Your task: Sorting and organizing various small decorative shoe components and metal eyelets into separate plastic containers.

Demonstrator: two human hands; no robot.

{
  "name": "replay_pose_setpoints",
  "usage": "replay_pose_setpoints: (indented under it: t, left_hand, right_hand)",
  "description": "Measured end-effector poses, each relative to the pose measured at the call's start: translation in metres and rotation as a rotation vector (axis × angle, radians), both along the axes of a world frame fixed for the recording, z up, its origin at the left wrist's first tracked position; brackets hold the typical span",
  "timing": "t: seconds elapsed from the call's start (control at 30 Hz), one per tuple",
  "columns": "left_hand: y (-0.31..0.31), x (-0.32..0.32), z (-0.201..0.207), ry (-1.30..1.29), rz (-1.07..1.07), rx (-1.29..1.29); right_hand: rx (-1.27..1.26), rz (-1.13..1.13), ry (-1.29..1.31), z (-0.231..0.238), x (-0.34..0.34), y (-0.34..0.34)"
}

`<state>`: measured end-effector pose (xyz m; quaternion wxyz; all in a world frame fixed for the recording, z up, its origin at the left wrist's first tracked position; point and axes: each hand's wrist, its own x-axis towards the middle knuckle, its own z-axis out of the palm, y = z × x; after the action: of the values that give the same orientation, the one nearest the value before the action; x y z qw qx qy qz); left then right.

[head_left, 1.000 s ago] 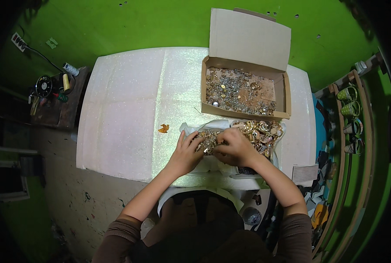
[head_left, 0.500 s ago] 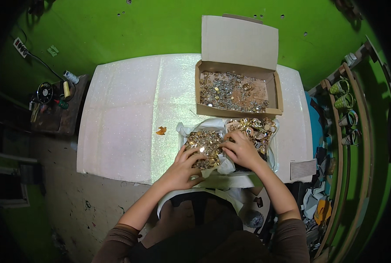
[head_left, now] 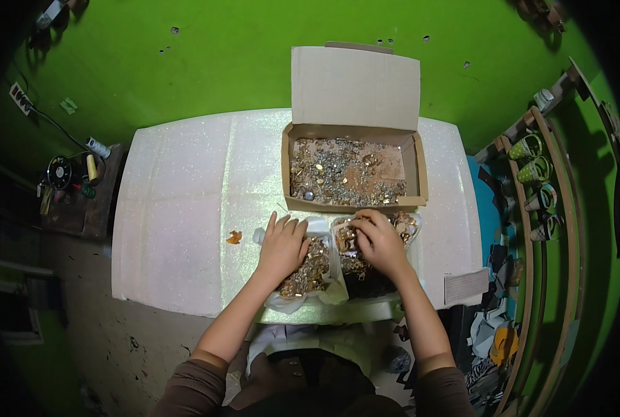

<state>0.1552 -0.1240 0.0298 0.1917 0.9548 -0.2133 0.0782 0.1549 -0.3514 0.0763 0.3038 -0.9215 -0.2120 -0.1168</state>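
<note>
Two shallow containers stand side by side at the table's near edge. A pale plastic liner (head_left: 283,303) lines the left one, which holds many small gold and silver metal pieces (head_left: 308,270). My left hand (head_left: 282,249) rests over its far left side, fingers stretched out and slightly apart. Larger gold-toned metal pieces (head_left: 346,240) fill the far part of the right container, whose near part shows a dark bottom (head_left: 371,286). Over these pieces is my right hand (head_left: 383,244), fingers bent down and thumb close to them. Whatever its fingertips grip is too small to make out.
Behind the containers stands an open cardboard box (head_left: 355,206) with small metal pieces inside, its lid raised. An orange scrap (head_left: 234,238) lies to the left on the shimmering white table cover (head_left: 171,208). A printed sheet (head_left: 465,286) lies near the right corner. A wooden rack (head_left: 540,292) holds sandals.
The view has shifted. My left hand has moved from the left container's near side to its far left side. The right hand has shifted farther and rightward over the right container's pieces.
</note>
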Motion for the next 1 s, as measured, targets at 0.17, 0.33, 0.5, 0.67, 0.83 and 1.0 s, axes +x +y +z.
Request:
replay_pose_setpoints:
  t: [0.17,0.33,0.5,0.67,0.83,1.0]
  left_hand:
    - [-0.004,-0.003,-0.009,0.232,0.001,0.031]
    - [-0.005,-0.015,-0.002,0.156,-0.015,0.051]
    - [-0.009,-0.023,0.006,0.222,0.011,0.033]
    - [-0.012,-0.006,0.008,0.231,0.175,-0.1]
    - [0.002,0.005,0.012,0.191,0.257,-0.022]
    - [0.019,0.017,0.016,0.091,0.38,-0.06]
  right_hand:
    - [-0.008,0.121,0.143,-0.018,0.014,0.002]
    - [-0.011,0.214,0.078,-0.019,0.011,0.0]
    - [0.075,-0.038,0.041,-0.009,-0.004,-0.034]
    - [0.1,-0.222,0.097,-0.015,-0.014,-0.061]
    - [0.063,0.124,0.014,-0.006,0.006,-0.001]
    - [-0.1,0.278,0.037,-0.025,0.046,0.078]
